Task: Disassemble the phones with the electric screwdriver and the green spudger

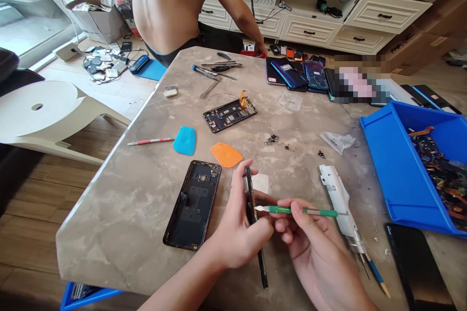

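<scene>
My left hand (242,226) grips a thin black phone part (261,263) by its edges, tilted nearly edge-on to me. Between the fingers of my right hand (310,233) is a green pry tool (279,209), its pale pointed tip at the edge of that part. Left of my hands lies a black phone back cover (191,206), inner side up. Beyond it are an orange opening pick (226,154), a blue opening pick (184,140) and a red-and-silver pen-like tool (151,141). Farther back rests an opened phone frame (230,115) with an orange flex cable.
A white handheld tool (337,197) and a dark phone (419,262) lie at right, near a blue bin (388,165) of small parts. Several phones (290,74) line the far edge, beside screwdrivers and pliers (223,66). Another person (171,9) sits beyond the table; a white stool (47,107) stands left.
</scene>
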The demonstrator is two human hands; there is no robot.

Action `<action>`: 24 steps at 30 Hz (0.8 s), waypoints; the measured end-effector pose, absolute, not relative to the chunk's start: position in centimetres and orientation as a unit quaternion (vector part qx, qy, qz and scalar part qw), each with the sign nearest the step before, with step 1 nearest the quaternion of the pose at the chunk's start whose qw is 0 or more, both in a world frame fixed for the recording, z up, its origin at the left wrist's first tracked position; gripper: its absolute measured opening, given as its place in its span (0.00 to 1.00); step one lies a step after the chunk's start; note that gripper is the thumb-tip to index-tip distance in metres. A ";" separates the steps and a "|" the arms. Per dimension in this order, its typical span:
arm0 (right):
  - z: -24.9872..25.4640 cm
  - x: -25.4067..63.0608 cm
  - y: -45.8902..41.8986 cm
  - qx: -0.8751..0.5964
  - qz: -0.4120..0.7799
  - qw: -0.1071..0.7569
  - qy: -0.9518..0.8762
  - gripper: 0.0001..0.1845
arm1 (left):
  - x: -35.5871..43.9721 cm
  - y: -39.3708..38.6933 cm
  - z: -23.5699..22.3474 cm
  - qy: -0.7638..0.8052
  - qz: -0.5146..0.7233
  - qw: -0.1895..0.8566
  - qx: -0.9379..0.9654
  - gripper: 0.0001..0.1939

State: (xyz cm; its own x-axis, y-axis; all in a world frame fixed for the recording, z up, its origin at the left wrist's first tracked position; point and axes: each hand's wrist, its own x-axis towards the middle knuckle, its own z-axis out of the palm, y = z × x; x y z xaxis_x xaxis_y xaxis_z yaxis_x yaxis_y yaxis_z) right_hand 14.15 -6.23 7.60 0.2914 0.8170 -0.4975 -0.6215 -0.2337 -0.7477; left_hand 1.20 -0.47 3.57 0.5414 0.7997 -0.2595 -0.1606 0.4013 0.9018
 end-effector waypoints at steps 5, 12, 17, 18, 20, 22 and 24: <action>8.6 15.1 -5.8 -0.500 0.547 0.644 -0.189 0.19 | 1.1 -0.6 3.3 0.362 0.313 0.730 0.489 0.54; 11.1 17.1 -5.0 -0.519 0.488 0.639 -0.291 0.16 | 1.2 -0.7 3.1 0.378 0.286 0.733 0.488 0.59; 11.4 16.1 -6.0 -0.682 0.409 0.403 -0.452 0.11 | 1.2 -0.7 2.9 0.368 0.318 0.691 0.535 0.59; 11.2 15.7 -6.1 -0.689 0.407 0.378 -0.466 0.09 | 1.2 -0.7 2.8 0.366 0.327 0.677 0.549 0.58; 10.8 15.0 -6.1 -0.690 0.400 0.352 -0.489 0.07 | 1.3 -0.8 2.5 0.366 0.341 0.659 0.562 0.57; 10.5 14.6 -5.9 -0.693 0.375 0.329 -0.520 0.05 | 1.3 -0.8 2.2 0.367 0.350 0.654 0.562 0.58; 10.4 14.4 -5.8 -0.693 0.335 0.305 -0.561 0.05 | 1.3 -0.8 1.9 0.367 0.354 0.650 0.564 0.60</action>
